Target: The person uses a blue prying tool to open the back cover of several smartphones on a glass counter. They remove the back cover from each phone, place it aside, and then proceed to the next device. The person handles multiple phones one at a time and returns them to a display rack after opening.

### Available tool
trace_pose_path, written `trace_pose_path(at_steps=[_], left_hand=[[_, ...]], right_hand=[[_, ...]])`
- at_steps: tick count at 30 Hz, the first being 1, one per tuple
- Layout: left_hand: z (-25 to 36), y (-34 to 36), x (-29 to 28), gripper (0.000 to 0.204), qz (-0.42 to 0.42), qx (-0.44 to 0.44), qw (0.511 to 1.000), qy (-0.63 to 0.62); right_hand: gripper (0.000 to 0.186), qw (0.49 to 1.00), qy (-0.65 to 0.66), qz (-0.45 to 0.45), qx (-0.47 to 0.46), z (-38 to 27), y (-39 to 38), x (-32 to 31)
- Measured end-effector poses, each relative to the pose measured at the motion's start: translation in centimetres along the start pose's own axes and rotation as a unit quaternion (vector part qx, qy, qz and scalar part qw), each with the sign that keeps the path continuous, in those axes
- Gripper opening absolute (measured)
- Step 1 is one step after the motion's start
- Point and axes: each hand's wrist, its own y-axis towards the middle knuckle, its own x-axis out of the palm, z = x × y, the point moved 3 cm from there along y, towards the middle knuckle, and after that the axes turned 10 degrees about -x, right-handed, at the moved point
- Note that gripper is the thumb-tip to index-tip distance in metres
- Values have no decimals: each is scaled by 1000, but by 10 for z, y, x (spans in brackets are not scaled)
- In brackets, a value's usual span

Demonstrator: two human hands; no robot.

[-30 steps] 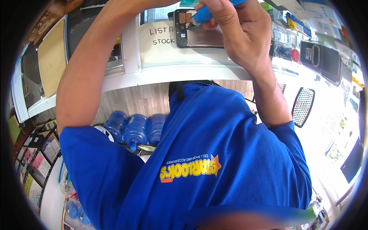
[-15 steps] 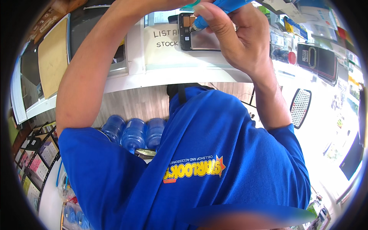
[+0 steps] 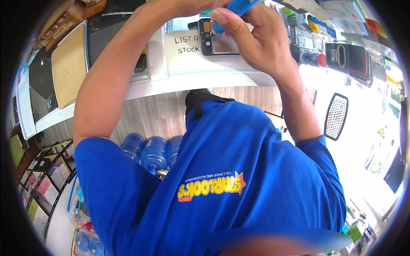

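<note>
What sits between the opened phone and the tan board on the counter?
In the head view, a white handwritten sheet lies right beside the phone, and the person's left forearm crosses above the counter before the tan board.

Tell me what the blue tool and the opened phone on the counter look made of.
Blue tool: probably smooth plastic, with a uniform glossy blue body; its tip is hidden. Opened phone: dark, likely plastic or metal frame around a dull grey inner panel, with a coppery patch near its top corner.
</note>
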Motion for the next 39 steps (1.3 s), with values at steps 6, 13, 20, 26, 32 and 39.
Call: trace_pose_path(at_steps=[6, 13, 20, 26, 32, 39], left_hand=[[-1, 1, 1, 34, 2, -15, 1000, -1], [-2, -1, 1, 35, 23, 24, 999, -16], [-2, 3, 3, 34, 5, 3, 1000, -8], [-1, 1, 4, 35, 20, 2, 1000, -13], [-4, 7, 6, 35, -20, -60, 998, -17], [-7, 8, 9, 37, 1, -11, 1000, 3]], right_hand=[[23, 998, -19, 13, 50, -15, 0, 0], [23, 996, 8, 51, 71, -12, 1, 9], [24, 992, -19, 86, 85, -17, -8, 9], [28, 990, -9, 105, 90, -14, -8, 12], [36, 986, -8, 101, 135, -15, -11, 12], [43, 983, 16, 107, 146, -16, -13, 10]])
